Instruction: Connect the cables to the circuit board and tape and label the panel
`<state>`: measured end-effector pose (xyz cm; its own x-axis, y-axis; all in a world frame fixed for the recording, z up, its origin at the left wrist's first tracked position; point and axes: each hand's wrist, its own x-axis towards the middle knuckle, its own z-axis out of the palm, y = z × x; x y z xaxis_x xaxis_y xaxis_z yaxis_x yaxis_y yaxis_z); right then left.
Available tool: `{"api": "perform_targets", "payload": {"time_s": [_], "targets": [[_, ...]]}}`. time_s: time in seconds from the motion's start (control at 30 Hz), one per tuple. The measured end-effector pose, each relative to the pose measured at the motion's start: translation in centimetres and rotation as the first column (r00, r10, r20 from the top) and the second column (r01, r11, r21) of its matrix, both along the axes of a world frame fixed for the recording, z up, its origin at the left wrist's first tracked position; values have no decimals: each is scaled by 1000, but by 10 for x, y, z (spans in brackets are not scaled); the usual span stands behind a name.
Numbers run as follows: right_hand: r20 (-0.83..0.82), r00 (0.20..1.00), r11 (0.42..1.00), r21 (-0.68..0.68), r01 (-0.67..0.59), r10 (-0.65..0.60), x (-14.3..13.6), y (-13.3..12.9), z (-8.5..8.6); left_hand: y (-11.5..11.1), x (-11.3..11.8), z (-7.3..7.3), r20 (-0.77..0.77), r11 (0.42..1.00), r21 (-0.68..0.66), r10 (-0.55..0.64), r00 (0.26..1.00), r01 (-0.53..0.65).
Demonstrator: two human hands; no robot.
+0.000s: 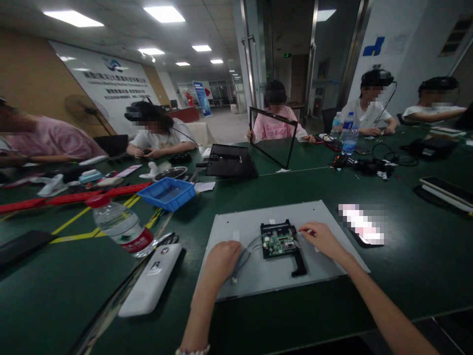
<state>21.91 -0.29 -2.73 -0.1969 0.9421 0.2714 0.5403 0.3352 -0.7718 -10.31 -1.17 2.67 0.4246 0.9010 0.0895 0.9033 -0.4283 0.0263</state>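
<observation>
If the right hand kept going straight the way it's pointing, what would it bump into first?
Probably the black frame with the green board on it. The right hand points at its side, and the fingertips look very close. They might even be touching; I can't tell for sure.

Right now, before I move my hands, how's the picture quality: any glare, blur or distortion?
Head view: ceiling lights blown out to white; faint sheen on the green table near the phone, its screen masked by pixel blocks; wide-angle stretch towards the edges, which probably exaggerates the bottle's lean; circuit board discernible, its fine detail soft.
</observation>
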Motion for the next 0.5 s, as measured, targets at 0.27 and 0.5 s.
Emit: {"api": "perform_targets", "payload": {"time_s": [0.27,0.5], "targets": [[29,1000,1000,-14,0,1,0,-2,2,-33,59,7,-174,989,78,137,975,-125],[44,999,1000,8,7,-8,1,-1,2,-43,69,13,-17,970,133,209,978,-205]]}}
